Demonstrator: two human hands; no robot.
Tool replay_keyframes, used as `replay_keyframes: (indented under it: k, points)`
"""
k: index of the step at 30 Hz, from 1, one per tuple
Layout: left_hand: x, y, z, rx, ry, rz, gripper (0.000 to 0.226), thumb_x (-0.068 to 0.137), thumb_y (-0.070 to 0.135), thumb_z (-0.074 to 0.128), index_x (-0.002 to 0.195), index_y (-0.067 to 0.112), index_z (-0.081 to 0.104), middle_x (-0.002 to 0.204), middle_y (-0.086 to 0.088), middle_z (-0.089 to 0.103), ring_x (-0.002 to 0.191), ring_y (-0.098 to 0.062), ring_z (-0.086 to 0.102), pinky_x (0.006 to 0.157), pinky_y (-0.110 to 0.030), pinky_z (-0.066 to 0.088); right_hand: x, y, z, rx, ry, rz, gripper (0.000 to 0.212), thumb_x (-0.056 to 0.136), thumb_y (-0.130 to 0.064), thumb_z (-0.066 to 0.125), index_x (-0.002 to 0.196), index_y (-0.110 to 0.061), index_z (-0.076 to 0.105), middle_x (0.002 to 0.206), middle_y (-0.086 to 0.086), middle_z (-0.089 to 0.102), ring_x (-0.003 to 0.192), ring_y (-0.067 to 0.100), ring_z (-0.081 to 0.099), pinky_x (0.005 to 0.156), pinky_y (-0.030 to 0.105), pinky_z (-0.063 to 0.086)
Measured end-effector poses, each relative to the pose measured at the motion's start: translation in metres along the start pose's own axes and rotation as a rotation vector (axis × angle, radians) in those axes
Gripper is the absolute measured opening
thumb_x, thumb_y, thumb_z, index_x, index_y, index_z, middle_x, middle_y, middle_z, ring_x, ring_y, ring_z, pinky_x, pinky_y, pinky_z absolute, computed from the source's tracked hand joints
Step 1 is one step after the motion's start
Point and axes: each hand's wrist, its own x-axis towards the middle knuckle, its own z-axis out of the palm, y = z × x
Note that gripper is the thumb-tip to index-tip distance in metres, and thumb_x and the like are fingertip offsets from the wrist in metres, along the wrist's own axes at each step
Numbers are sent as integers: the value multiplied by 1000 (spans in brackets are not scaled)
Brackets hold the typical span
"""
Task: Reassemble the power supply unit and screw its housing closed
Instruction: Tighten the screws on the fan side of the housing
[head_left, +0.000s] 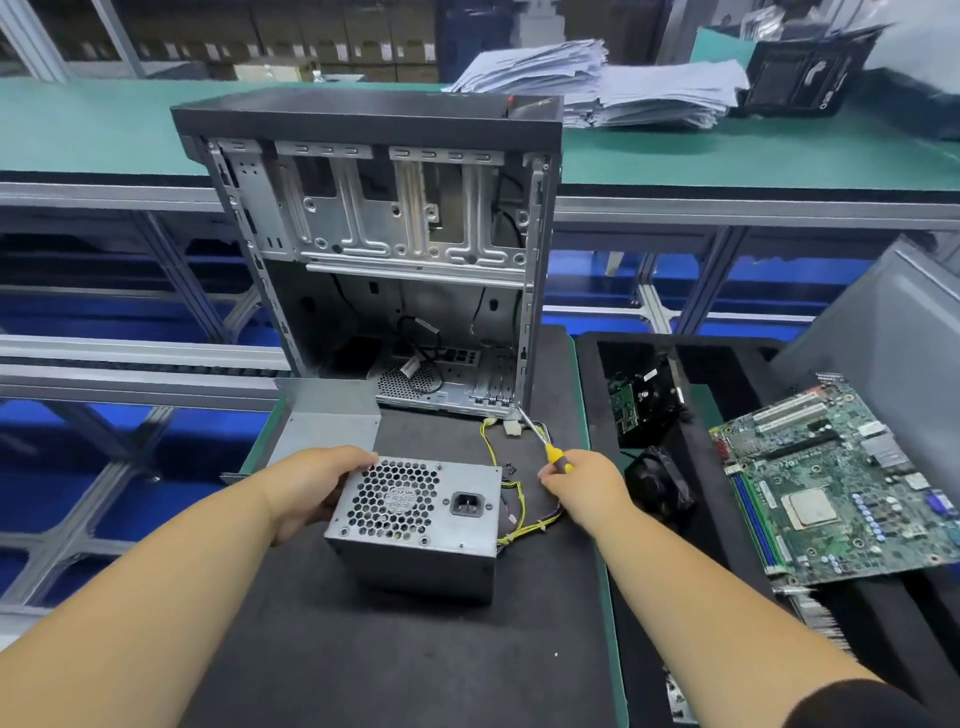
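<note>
Right, my left hand (311, 483) grips PSU (415, 519); right hand (582, 483) wraps driver (556, 454); I'd seat tip square before turning.

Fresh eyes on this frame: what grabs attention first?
The open, gutted computer case standing upright at the center. In front of it, the left hand grips the grey power supply unit while the right hand holds a yellow-handled screwdriver. A bare green motherboard lies at the right.
</note>
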Motion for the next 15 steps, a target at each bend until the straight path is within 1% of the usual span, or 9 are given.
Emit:
replay_keyframes:
  k: [2, 4, 6, 7, 10, 11, 13, 15]
  points:
    - [-3, 0, 2, -3, 20, -8, 31, 96, 27, 55, 110, 3, 69, 107, -16, 73, 112, -38, 64, 104, -45, 47, 8, -4, 4, -58, 13, -33, 13, 88, -22, 59, 83, -18, 70, 81, 0, 68, 79, 23, 61, 64, 29, 44]
    - [-6, 1, 5, -12, 30, -14, 31, 97, 28, 54, 109, 4, 70, 107, -15, 74, 113, -37, 63, 106, -46, 45, 15, -10, 8, -121, 42, -85, 12, 89, -25, 62, 87, -19, 72, 86, -1, 69, 83, 21, 63, 67, 29, 47]
    - [-9, 1, 6, -30, 29, -17, 32, 98, 32, 54, 108, 7, 71, 108, -12, 74, 112, -34, 65, 105, -43, 45, 21, -16, 13, -187, 59, -126, 12, 88, -31, 66, 86, -20, 72, 84, -1, 69, 80, 22, 63, 65, 29, 49]
    - [-10, 2, 7, -39, 29, -7, 34, 98, 35, 53, 109, 9, 72, 108, -11, 74, 111, -31, 65, 103, -41, 46, 23, -18, 15, -220, 62, -137, 15, 87, -34, 67, 86, -20, 71, 82, -1, 69, 77, 22, 63, 62, 29, 48]
    - [-12, 3, 4, -42, 93, 73, 36, 98, 42, 51, 109, 16, 73, 108, -10, 73, 100, -26, 67, 94, -36, 49, 26, -22, 21, -295, 51, -141, 22, 86, -41, 68, 84, -20, 70, 71, -4, 64, 67, 20, 58, 51, 25, 37]
    - [-12, 4, 2, -37, 129, 101, 34, 98, 43, 51, 108, 19, 73, 107, -9, 72, 98, -25, 66, 94, -37, 49, 27, -23, 22, -309, 51, -136, 24, 86, -43, 68, 81, -20, 68, 67, -5, 61, 64, 18, 57, 50, 24, 35]
    - [-14, 6, -1, -34, 180, 145, 31, 97, 44, 53, 106, 23, 74, 108, -5, 68, 103, -24, 64, 99, -43, 47, 28, -22, 24, -317, 55, -128, 28, 85, -44, 68, 74, -19, 63, 63, -6, 57, 59, 14, 54, 47, 24, 32]
    - [-18, 8, -2, -39, 211, 179, 29, 95, 46, 55, 104, 26, 73, 111, -1, 67, 109, -22, 63, 103, -46, 45, 28, -22, 25, -322, 46, -138, 27, 86, -43, 68, 75, -19, 65, 65, -5, 59, 62, 16, 57, 49, 25, 36]
